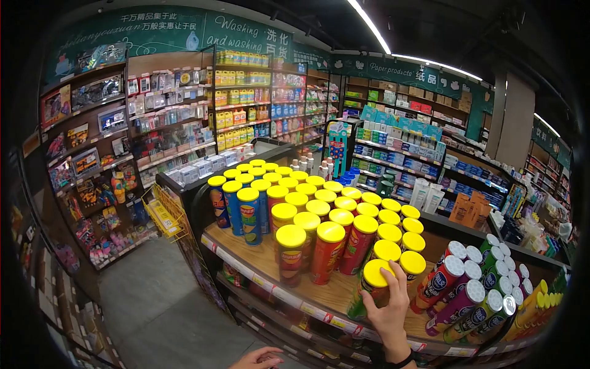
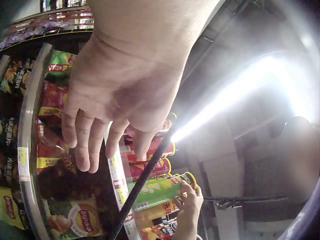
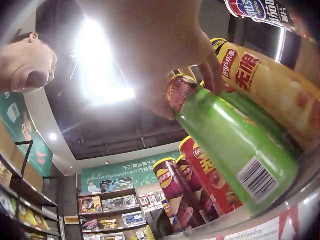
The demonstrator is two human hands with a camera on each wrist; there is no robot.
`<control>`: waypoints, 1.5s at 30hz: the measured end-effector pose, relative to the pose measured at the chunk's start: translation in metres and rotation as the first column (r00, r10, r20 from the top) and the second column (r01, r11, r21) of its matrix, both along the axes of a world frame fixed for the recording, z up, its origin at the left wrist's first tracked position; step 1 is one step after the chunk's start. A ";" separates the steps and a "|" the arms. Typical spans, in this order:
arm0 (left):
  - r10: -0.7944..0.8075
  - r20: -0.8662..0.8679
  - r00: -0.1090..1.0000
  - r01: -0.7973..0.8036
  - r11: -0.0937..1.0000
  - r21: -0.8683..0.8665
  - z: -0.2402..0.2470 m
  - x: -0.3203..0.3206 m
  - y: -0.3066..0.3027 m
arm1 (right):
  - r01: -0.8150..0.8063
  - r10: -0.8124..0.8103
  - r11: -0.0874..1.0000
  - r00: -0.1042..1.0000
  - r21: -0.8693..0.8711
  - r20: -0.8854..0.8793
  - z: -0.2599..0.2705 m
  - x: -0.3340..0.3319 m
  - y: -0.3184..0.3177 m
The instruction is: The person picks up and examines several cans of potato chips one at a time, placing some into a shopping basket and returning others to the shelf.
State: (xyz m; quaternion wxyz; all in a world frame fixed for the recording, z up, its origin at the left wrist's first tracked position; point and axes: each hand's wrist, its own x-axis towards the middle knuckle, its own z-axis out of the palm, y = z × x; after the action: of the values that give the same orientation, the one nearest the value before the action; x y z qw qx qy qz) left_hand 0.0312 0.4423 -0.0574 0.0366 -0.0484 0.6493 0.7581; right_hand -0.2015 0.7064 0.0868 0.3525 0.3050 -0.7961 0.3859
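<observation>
My right hand (image 1: pixel 391 310) grips a green chip can (image 1: pixel 362 294) near its yellow lid, at the front edge of the wooden shelf. In the right wrist view the fingers of that hand (image 3: pixel 165 75) curl round the top of the green can (image 3: pixel 235 145), which stands on the shelf. A yellow-orange can (image 3: pixel 272 82) is close beside it. My left hand (image 1: pixel 261 358) hangs low before the shelf, holding nothing; in the left wrist view the hand (image 2: pixel 127 85) has its fingers loosely extended, near the bagged chips (image 2: pixel 75 220).
Rows of yellow-lidded cans (image 1: pixel 329 246) fill the left of the shelf. Cans with white lids (image 1: pixel 455 295) lean at the right. A yellow wire basket (image 1: pixel 165 215) hangs at the shelf's left end. Grey floor (image 1: pixel 166 301) lies to the left, with tall stocked shelves (image 1: pixel 243 98) behind.
</observation>
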 end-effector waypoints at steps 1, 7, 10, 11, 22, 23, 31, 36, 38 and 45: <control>-0.001 0.001 1.000 0.001 1.000 -0.003 0.001 0.000 0.000 | 0.003 -0.003 1.000 1.000 0.002 0.006 -0.001 -0.001 -0.001; 0.024 0.022 0.999 -0.024 1.000 -0.003 -0.015 -0.003 0.000 | 0.037 -0.037 0.999 0.999 -0.021 0.006 -0.005 0.000 -0.005; 0.028 0.050 0.998 -0.027 1.000 -0.008 -0.025 -0.005 -0.002 | 0.027 -0.027 0.998 1.000 -0.049 0.007 -0.016 -0.006 -0.003; 0.028 0.071 0.997 -0.027 1.000 -0.010 -0.029 -0.004 -0.004 | 0.025 -0.024 0.998 1.000 -0.051 0.016 -0.018 -0.006 -0.002; 0.062 0.227 0.972 -0.041 0.995 -0.095 -0.020 0.006 -0.016 | 0.028 -0.020 0.989 0.998 -0.145 0.056 -0.040 0.005 -0.003; 0.063 0.230 0.971 -0.043 0.995 -0.092 -0.023 0.009 -0.016 | 0.034 -0.025 0.990 0.997 -0.138 0.070 -0.042 0.009 -0.002; 0.076 0.202 0.976 -0.054 0.992 -0.111 -0.039 0.013 -0.019 | 0.041 -0.010 0.977 0.989 -0.209 0.147 -0.076 0.033 0.015; 0.170 0.253 0.953 -0.111 0.967 -0.231 -0.097 0.010 -0.047 | 0.128 -0.094 0.965 0.984 -0.229 0.152 -0.124 0.064 0.049; 0.229 0.333 0.915 -0.132 0.948 -0.289 -0.151 0.019 -0.068 | 0.079 -0.002 0.973 0.941 -0.215 0.337 -0.159 0.077 0.073; -0.067 0.781 0.621 0.756 0.314 -0.575 -0.405 0.223 -0.161 | -0.125 -0.124 0.963 0.576 0.237 0.808 -0.357 0.123 0.152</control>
State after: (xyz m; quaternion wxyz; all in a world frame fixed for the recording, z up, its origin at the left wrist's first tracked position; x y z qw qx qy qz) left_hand 0.2542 0.2810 -0.4623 0.4304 -0.1272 0.8713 0.1987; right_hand -0.0786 0.8579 -0.2706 -0.0988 0.1378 -0.9129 0.3714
